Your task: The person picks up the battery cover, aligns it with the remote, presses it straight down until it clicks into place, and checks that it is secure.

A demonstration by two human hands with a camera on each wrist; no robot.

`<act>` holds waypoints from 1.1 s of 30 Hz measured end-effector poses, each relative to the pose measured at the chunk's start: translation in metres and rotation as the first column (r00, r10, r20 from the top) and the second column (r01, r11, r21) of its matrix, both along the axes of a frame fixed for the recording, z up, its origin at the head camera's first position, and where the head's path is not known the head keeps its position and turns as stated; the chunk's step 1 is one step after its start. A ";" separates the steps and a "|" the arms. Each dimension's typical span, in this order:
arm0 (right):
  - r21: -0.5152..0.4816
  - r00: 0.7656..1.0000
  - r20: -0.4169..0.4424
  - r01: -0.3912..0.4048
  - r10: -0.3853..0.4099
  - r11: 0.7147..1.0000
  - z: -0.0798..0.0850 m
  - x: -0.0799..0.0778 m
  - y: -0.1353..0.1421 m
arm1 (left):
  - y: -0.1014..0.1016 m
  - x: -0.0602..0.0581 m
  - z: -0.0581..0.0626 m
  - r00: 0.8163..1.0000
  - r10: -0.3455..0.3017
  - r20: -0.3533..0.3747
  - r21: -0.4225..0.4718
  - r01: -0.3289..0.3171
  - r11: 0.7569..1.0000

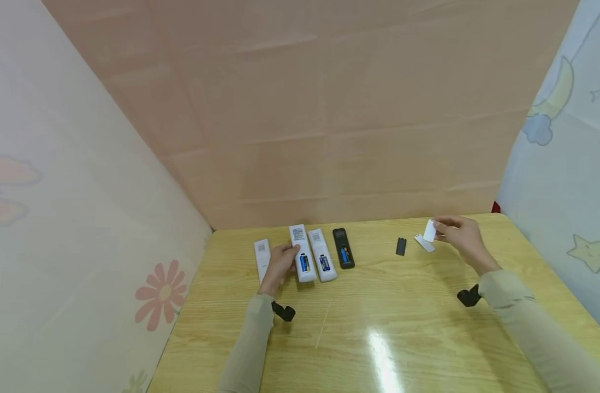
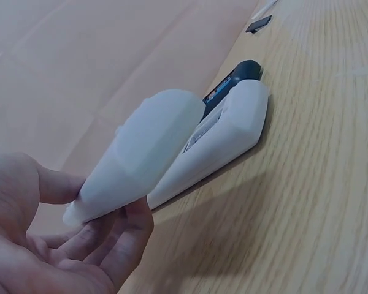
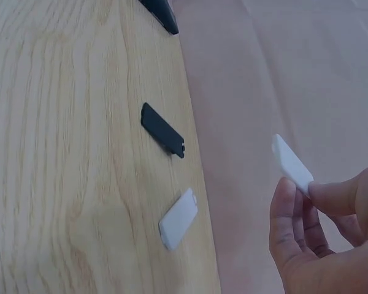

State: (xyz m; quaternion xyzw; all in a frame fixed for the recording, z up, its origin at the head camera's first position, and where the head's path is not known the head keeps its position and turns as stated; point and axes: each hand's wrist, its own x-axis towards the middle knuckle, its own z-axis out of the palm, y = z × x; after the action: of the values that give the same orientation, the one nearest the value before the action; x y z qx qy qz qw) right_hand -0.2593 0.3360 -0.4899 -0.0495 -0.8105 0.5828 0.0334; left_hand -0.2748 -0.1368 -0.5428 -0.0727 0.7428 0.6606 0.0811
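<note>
Gripped a white remote [image 1: 303, 251] over the counter [image 1: 403, 305] with the left hand [image 1: 280, 263].
Had batteries [image 1: 305, 264] in but not yet covered, there and in a second white remote [image 1: 319, 248] and black remote [image 1: 340, 240] alongside; farther, pinched a white cover [image 1: 429, 231] in the right hand [image 1: 463, 238].

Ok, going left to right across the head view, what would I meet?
Leftmost long white remote, left hand, held long white remote, third long white remote, long black remote, small black rectangular cover, pinched small white rectangular cover, right hand.
</note>
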 end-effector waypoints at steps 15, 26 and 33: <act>0.006 0.998 -0.010 -0.061 0.061 0.998 -0.001 -0.009 -0.031 | 0.005 -0.013 0.003 0.998 0.032 0.052 0.049 -0.034 0.998; -0.048 0.990 -0.031 -0.138 0.136 0.989 -0.004 -0.015 -0.059 | 0.016 -0.020 0.008 0.997 -0.006 0.074 0.158 -0.006 0.988; -0.088 0.985 -0.014 -0.172 0.171 0.981 -0.003 -0.021 -0.075 | 0.020 -0.022 0.012 0.998 -0.029 0.054 0.175 0.019 0.984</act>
State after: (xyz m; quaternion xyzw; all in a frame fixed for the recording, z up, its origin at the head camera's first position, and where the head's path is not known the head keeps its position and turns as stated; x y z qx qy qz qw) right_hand -0.2807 0.2608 -0.4930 0.0210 -0.7847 0.6192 -0.0164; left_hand -0.2965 -0.1172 -0.5311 -0.0750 0.6805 0.7196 0.1160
